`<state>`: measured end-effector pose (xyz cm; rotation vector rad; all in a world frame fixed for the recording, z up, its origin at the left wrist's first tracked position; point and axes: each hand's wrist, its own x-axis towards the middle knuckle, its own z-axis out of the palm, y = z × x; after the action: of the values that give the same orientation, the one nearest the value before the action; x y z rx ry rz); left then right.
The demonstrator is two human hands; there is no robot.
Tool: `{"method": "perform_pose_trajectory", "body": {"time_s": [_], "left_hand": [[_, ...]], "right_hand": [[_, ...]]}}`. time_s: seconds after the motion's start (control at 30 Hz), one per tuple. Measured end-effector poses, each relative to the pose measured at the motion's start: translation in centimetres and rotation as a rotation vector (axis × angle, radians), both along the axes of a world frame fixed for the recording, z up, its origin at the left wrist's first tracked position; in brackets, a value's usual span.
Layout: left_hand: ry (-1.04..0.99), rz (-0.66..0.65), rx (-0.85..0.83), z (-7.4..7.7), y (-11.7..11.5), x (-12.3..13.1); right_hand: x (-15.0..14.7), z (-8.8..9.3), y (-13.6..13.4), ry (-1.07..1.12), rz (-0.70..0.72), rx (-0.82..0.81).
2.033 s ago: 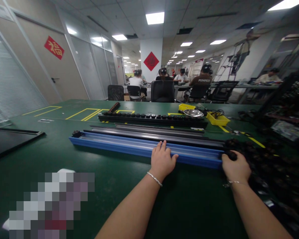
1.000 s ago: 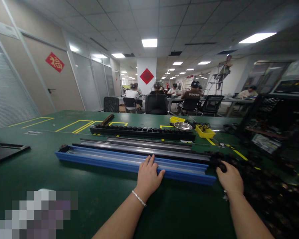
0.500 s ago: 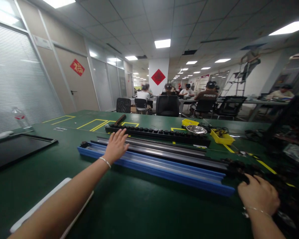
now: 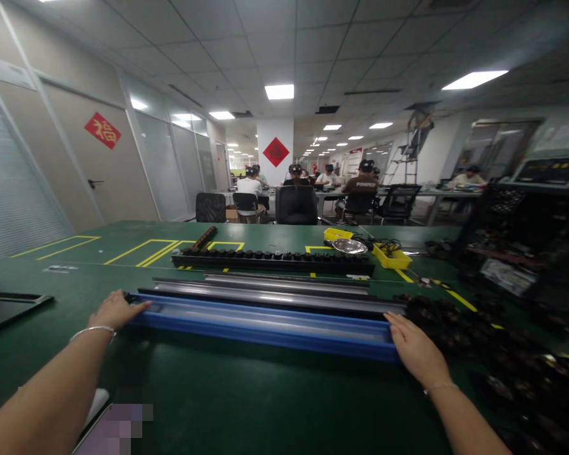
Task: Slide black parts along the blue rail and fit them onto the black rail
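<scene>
A long blue channel (image 4: 275, 336) with a pale, shiny inside lies across the green table in front of me. Around its left end my left hand (image 4: 112, 313) is closed, thumb along the inner side. My right hand (image 4: 417, 347) grips the opposite end, fingers over the far edge and palm against the tip. Just behind the channel, and parallel to it, are two dark rails with silvery faces, a nearer rail (image 4: 265, 296) and a farther rail (image 4: 289, 283). My fingers hide both ends of the blue piece.
Farther back stands a black strip (image 4: 275, 260) with a row of round knobs. Yellow trays (image 4: 391, 258) and a metal dish (image 4: 349, 246) sit behind it. Dark small parts (image 4: 493, 373) heap at the right. A black tray (image 4: 14, 303) lies left. People sit at far desks.
My left hand has moved left to the channel's left end. My right hand has come from beside the dark parts onto its right end. The view has turned right.
</scene>
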<state>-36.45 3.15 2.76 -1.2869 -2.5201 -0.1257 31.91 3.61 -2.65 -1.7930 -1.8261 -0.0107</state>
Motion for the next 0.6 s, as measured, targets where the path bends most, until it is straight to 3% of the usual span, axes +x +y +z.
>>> {"method": "perform_pose_trajectory", "body": {"time_s": [0.13, 0.6], "left_hand": [[-0.134, 0.060, -0.114, -1.1, 1.0, -0.9], [-0.278, 0.030, -0.011, -2.0, 0.4, 0.0]], "right_hand": [[0.0, -0.1, -0.3, 0.005, -0.035, 0.000], [0.4, -1.1, 0.1, -0.097, -0.025, 0.091]]}}
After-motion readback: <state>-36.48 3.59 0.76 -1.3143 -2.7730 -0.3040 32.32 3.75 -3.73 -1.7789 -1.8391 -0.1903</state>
